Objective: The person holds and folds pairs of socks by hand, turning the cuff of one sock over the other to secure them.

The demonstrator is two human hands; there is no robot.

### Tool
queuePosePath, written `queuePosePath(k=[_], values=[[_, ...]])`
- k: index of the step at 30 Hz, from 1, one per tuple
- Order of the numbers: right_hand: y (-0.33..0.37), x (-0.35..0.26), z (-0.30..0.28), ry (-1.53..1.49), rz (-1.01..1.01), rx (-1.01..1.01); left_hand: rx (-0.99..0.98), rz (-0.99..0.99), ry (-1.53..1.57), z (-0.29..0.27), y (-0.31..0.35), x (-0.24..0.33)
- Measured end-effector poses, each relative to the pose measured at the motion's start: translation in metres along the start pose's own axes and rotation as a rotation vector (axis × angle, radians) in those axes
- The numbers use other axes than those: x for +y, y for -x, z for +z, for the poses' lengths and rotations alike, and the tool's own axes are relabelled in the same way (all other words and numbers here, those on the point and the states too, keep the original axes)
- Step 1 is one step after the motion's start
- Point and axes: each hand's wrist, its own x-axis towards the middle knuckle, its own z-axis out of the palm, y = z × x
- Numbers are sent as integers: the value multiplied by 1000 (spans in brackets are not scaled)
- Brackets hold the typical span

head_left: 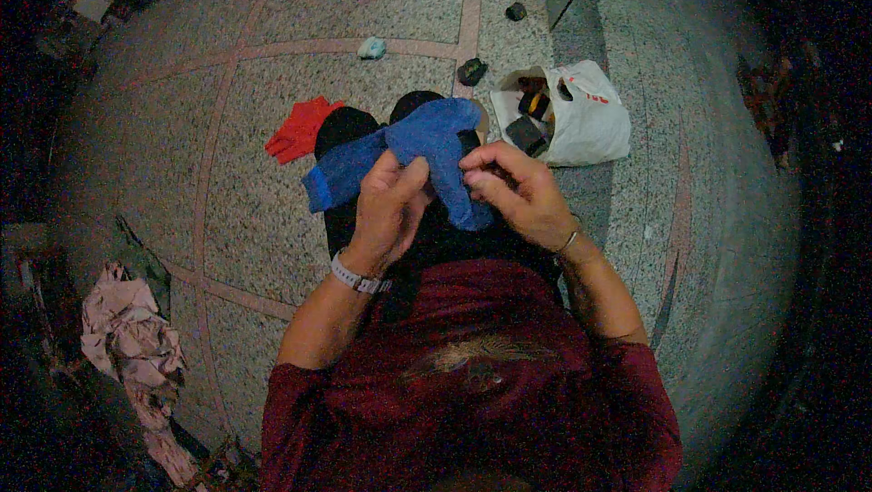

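A pair of blue socks (pixel 436 138) lies across my lap, over dark trousers. One sock stretches to the left, ending in a brighter blue cuff; the other hangs down toward me between my hands. My left hand (pixel 391 210) is closed on the socks, its thumb and forefinger pinching the fabric. At the right edge of the hanging sock, the fingers of my right hand (pixel 518 188) are pinched together. Whatever lies between those fingertips, if anything, is too small to make out.
A white plastic bag (pixel 590 119) holding dark bundles stands right of my knees. Red cloth (pixel 300 131) lies to the left. Beyond my knees are a pale blue bundle (pixel 371 48) and dark bundles (pixel 471 71). Crumpled pinkish material (pixel 132 328) lies at lower left.
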Motion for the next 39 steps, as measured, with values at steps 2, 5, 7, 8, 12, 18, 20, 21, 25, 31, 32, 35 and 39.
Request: queuePosePath(k=[2, 5, 7, 8, 12, 18, 20, 21, 25, 31, 32, 35, 39], values=[[-2, 0, 4, 113, -73, 43, 12, 14, 5, -1, 0, -1], [-4, -6, 14, 228, -128, 112, 53, 36, -15, 5, 2, 0], [-8, -4, 20, 249, -146, 152, 99, 66, -73, 12, 4, 2], [-9, -3, 21, 260, -155, 172, 120, 72, -98, 13, 4, 2], [-13, 0, 23, 292, -155, 171, 189, 85, -168, 13, 5, 1], [-14, -5, 22, 188, -120, 175, 204, 84, -136, 14, 5, 6], [-17, -7, 26, 281, -201, 168, 197, 141, -107, 17, 3, 2], [-18, -6, 26, 291, -191, 161, 192, 167, -89, 18, 3, 0], [-20, -5, 23, 276, -136, 111, 210, 170, -123, 14, 0, 0], [-25, 0, 3, -64, 107, 124, 235, 82, -170, -6, -2, 14], [-26, 1, -5, -93, 94, 154, 197, 107, -141, -8, -1, 15], [-24, 8, -20, -263, 146, 129, 80, 151, -24, -5, 2, 22], [-22, 1, -5, -188, 169, 19, 126, 110, -11, 5, 3, 23]])
